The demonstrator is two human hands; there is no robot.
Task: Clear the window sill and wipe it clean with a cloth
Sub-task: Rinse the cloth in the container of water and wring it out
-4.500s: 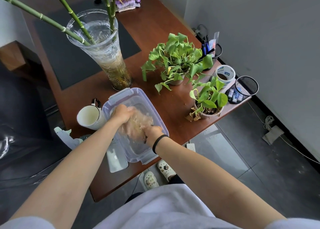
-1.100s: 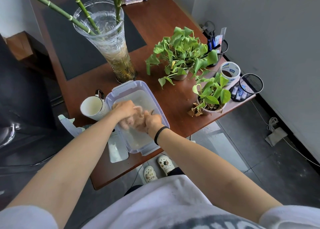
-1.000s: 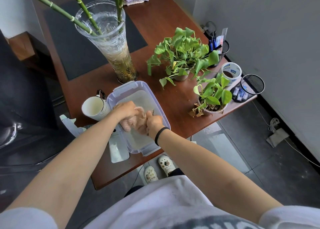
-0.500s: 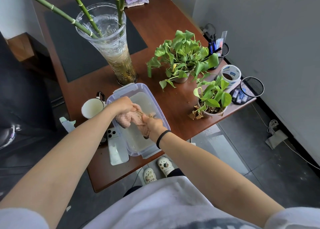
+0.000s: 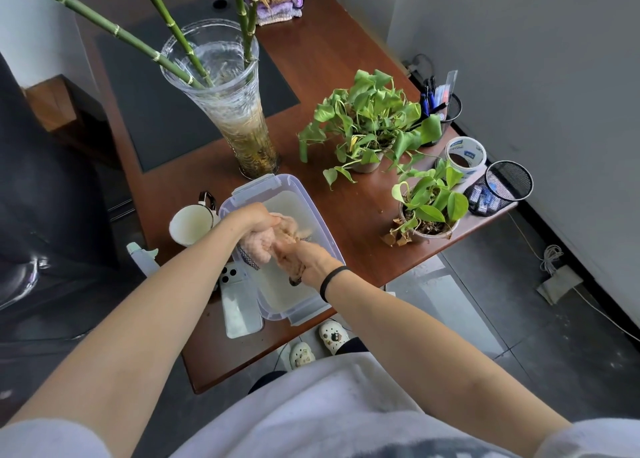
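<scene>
left hand (image 5: pixel 254 219), right hand (image 5: pixel 306 261) grip cloth (image 5: pixel 262 247) over tub (image 5: pixel 257 185); tape (image 5: pixel 465 153) print illegible

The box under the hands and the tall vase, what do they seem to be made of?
The box looks like translucent plastic, smooth: cloudy walls, a lilac rim with snap flaps. The tall vase looks like clear glass, ribbed and glossy: stems and water show through; clear plastic cannot be ruled out.
</scene>
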